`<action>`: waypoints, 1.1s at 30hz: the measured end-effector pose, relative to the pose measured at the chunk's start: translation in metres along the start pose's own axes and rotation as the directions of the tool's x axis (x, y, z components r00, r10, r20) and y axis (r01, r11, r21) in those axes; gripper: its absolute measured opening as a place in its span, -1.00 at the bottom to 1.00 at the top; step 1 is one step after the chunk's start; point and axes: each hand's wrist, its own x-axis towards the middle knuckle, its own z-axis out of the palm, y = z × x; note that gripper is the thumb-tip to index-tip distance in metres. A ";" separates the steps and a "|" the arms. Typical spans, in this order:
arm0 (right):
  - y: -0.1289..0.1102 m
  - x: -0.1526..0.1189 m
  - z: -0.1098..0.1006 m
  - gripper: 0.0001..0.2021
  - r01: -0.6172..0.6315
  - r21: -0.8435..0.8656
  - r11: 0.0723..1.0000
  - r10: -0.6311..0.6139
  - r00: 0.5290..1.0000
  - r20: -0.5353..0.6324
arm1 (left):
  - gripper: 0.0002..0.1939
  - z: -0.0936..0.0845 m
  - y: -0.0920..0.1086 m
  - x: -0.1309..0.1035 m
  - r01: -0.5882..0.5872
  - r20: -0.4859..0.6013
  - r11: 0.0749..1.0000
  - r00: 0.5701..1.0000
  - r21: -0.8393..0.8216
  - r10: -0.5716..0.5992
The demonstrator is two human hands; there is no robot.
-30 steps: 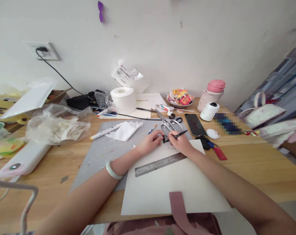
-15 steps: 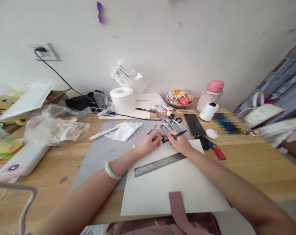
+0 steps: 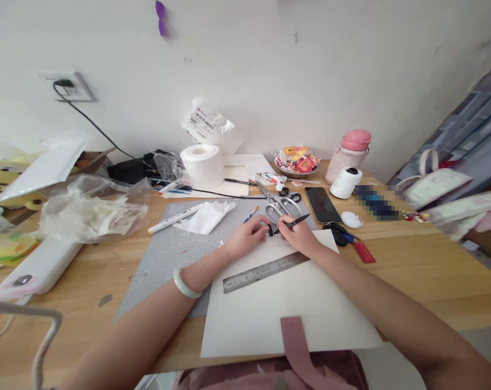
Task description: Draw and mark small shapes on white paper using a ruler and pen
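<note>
My right hand [image 3: 298, 236] is closed around a black pen [image 3: 298, 221], above the upper part of a large white sheet of paper [image 3: 286, 303]. Faint drawn lines show on the sheet between the hands. My left hand [image 3: 247, 236] has its fingers curled, with the fingertips against a small dark piece [image 3: 271, 231] whose kind I cannot make out. A steel ruler [image 3: 264, 272] lies slantwise on the sheet below both hands. Just beyond the fingers rest silver scissors [image 3: 282, 208]. Part of the sheet covers a grey cutting mat [image 3: 168, 260].
A black phone [image 3: 322, 205], dark-handled scissors [image 3: 343, 236] and a spool of white thread [image 3: 346, 183] are on the right. Behind stand a white paper roll [image 3: 202, 167], a bowl of stickers [image 3: 297, 162] and a pink bottle [image 3: 348, 154]. A white marker [image 3: 174, 218] lies left.
The view has shifted very slightly. Both hands, the pen and the ruler stay almost in the same places.
</note>
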 end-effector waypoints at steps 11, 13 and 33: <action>0.002 0.000 0.000 -0.84 0.003 -0.014 1.000 -0.003 1.000 0.011 | -0.74 -0.001 0.002 -0.001 0.020 0.015 1.000 1.000 -0.006 -0.020; 0.002 0.000 0.000 -0.84 0.002 -0.011 1.000 -0.002 1.000 0.014 | -0.73 -0.001 0.002 -0.001 0.018 0.018 1.000 1.000 -0.003 -0.018; 0.002 0.001 -0.001 -0.83 -0.040 0.005 0.999 0.040 0.999 0.029 | -0.72 0.000 0.001 0.000 0.003 0.007 1.000 1.000 0.022 -0.003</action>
